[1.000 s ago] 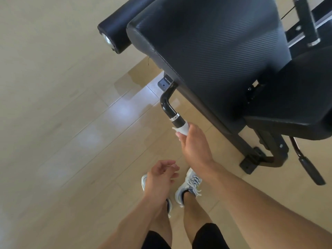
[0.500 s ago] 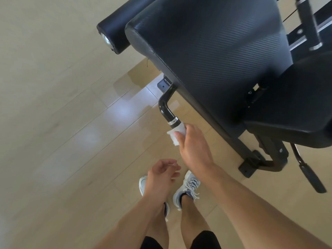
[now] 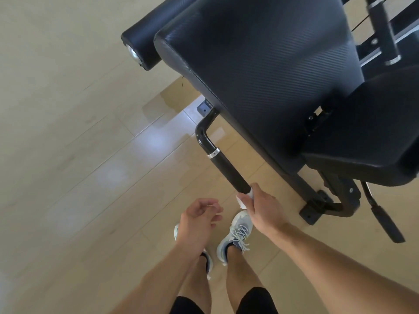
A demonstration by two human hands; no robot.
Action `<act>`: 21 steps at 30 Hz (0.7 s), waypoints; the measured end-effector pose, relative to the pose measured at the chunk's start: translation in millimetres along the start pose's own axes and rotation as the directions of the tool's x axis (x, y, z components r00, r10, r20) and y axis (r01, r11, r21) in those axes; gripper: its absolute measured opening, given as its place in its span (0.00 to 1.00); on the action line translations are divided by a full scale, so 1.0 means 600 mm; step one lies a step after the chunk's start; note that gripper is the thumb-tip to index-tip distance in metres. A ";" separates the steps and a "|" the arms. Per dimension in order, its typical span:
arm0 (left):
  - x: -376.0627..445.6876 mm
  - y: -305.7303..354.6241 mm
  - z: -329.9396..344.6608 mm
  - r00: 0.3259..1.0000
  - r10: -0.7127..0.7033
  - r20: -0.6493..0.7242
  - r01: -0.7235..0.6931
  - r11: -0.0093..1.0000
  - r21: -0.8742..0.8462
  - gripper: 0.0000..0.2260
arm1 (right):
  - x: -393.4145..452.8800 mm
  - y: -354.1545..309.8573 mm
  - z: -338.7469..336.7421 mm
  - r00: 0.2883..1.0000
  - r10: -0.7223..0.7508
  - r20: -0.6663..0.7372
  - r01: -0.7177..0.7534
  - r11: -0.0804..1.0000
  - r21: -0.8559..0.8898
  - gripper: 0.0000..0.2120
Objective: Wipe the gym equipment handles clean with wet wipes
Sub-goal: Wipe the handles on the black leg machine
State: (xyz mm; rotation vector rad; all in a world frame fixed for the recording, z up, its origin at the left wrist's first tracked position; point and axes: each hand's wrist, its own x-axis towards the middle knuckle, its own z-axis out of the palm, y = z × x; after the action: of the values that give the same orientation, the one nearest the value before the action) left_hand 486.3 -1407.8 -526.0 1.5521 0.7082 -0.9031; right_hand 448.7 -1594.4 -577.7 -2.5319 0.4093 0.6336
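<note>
With right hand (image 3: 264, 208) gripping one wet wipe (image 3: 243, 201) at the handle (image 3: 229, 169) end, 6 o'clock of bench (image 3: 267, 64), left hand (image 3: 198, 217) loosely curled, empty.

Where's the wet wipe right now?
The white wet wipe is low in the head view, wrapped in the right hand at the near end of the black bench handle, just above the grey sneaker.

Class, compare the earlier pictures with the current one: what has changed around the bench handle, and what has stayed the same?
The right hand, with the white wipe in its grip, has slid down the black handle from just below the silver ring to the lower end, uncovering most of the handle. The left hand stays loosely curled and free; the bench has not moved.
</note>
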 end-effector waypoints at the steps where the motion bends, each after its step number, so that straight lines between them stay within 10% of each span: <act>1: -0.004 0.002 -0.004 1.000 0.012 -0.001 -0.012 1.000 -0.005 0.05 | 0.007 -0.007 -0.004 1.000 0.001 0.006 -0.001 1.000 0.030 0.23; 11: 0.002 0.009 -0.025 0.998 0.050 -0.050 -0.051 0.998 -0.022 0.06 | 0.118 -0.152 -0.049 0.980 0.133 -0.149 -0.020 0.806 0.591 0.27; 21: -0.017 -0.019 0.000 0.999 -0.019 -0.038 0.018 0.999 -0.036 0.06 | 0.042 -0.098 -0.004 0.952 -0.110 -0.285 0.092 0.993 -0.075 0.30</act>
State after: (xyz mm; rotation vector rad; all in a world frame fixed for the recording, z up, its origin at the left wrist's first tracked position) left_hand 471.3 -1405.3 -523.4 1.5369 0.7631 -0.8718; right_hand 493.9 -1551.2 -565.6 -2.6919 0.3614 0.2393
